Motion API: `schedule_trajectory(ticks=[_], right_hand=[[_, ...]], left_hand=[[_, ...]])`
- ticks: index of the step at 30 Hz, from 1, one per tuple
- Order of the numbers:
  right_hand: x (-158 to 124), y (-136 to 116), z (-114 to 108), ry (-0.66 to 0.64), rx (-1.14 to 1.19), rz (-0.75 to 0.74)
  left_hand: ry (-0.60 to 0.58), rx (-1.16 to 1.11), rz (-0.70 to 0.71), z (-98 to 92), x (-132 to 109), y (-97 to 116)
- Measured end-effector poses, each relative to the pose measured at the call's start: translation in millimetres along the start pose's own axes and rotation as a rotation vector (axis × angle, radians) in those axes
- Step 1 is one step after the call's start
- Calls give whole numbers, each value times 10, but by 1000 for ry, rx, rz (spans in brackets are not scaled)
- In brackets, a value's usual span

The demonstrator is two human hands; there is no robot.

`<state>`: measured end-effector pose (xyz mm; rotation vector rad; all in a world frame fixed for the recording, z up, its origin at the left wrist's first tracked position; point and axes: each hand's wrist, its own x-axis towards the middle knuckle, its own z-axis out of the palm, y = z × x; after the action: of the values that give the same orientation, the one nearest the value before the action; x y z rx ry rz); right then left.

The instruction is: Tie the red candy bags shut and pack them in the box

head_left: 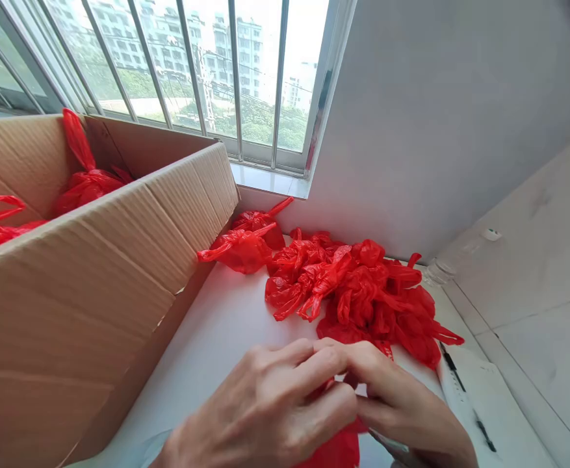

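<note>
My left hand (285, 396) and my right hand (396, 396) meet at the bottom middle, fingers pinched together. Between and below them hangs a red plastic bag (338, 448), whose upper part both sets of fingers grip. The fingers cover most of its top, and its lower part runs out of view. Just beyond my hands lies a pile of knotted red plastic bags (357, 286) on the white tabletop (216, 318). What the bags contain cannot be made out.
On the left stands a large open cardboard box (84, 292) with several knotted red bags inside, one bag (90, 188) near its far corner. A clear plastic bottle (440, 270) and a black pen (453, 364) lie to the right. A barred window (192, 71) is behind.
</note>
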<state>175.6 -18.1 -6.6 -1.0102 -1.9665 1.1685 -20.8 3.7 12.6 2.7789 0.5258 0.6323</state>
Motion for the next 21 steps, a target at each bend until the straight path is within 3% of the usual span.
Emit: schedule_trajectory(ticks=[5,9,12,17,21], right_hand=[[8,74,7,73,-62,-17],[-38,130,-61,60,-335,-98],[-117,104,-117,40,-442,-65],[-168,48,-248,26,-468,8],[-252,236,-521,109,-451,97]], left_hand=[[45,-9,-53,-40,-16,-8],[-162,-83,-147,-127,-87,-17],[-288,-268,-222,-181,-118,-70],[-306,-413,-381,-205,-103,-133],[-286,-378,-442,-264,-180,-152]])
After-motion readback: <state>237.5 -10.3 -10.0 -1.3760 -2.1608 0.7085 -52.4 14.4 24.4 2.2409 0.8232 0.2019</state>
